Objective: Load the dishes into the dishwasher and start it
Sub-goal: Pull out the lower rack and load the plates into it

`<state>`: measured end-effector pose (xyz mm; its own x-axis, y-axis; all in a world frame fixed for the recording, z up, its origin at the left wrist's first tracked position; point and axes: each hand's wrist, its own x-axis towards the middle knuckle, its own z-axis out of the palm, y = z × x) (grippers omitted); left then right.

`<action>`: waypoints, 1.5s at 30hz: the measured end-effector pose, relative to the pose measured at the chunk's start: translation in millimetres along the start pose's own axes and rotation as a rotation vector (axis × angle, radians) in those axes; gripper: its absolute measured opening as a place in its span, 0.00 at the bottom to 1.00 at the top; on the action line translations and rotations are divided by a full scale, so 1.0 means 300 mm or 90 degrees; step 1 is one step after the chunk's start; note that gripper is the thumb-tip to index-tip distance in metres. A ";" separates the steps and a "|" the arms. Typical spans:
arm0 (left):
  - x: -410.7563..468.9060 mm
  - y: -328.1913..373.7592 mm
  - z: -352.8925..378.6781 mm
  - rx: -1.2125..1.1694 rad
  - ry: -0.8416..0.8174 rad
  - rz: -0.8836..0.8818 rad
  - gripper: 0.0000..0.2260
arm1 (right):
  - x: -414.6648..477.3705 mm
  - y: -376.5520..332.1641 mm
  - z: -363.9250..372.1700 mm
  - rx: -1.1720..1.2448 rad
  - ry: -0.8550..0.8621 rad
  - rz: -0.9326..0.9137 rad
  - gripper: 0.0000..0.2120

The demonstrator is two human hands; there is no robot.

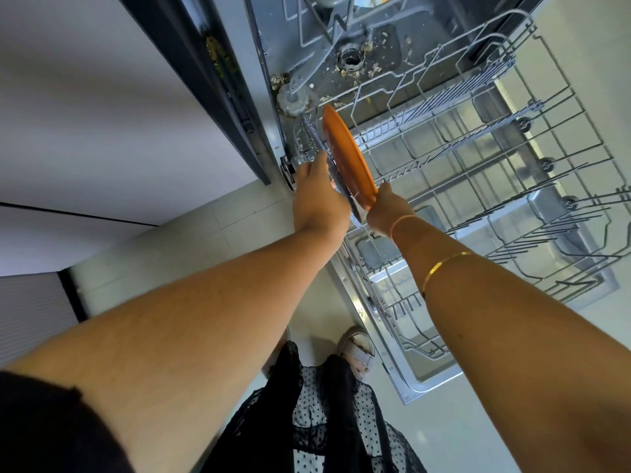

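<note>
Left end of our rack point(478, 145)
We've got the plate point(348, 155) up on edge here, second plate point(312, 138) just left of it, tub point(386, 46) behind the rack, open door point(430, 373) underneath.

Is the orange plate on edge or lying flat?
On edge: the orange plate stands nearly upright at a corner of the lower rack, right hand pinching its rim, left hand holding the glass plate beside it.

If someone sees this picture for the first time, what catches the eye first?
The orange plate, on edge at the left edge of the pulled-out rack, is held at its near rim by the right hand. Beside it, the left hand holds a clear glass plate. Behind them, food scraps litter the dishwasher floor.
</note>
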<state>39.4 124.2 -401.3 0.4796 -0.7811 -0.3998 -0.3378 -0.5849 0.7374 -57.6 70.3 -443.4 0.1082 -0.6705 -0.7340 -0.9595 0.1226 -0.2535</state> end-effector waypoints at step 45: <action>-1.226 -0.104 -1.803 0.055 0.659 -0.098 0.17 | -1.808 -1.314 0.251 -0.359 0.027 -0.903 0.27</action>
<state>311.7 548.1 17.3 0.9668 -0.1526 0.2052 -0.2518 -0.7068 0.6610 281.5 440.7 7.2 0.9968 -0.0123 -0.0795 -0.0459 -0.8983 -0.4371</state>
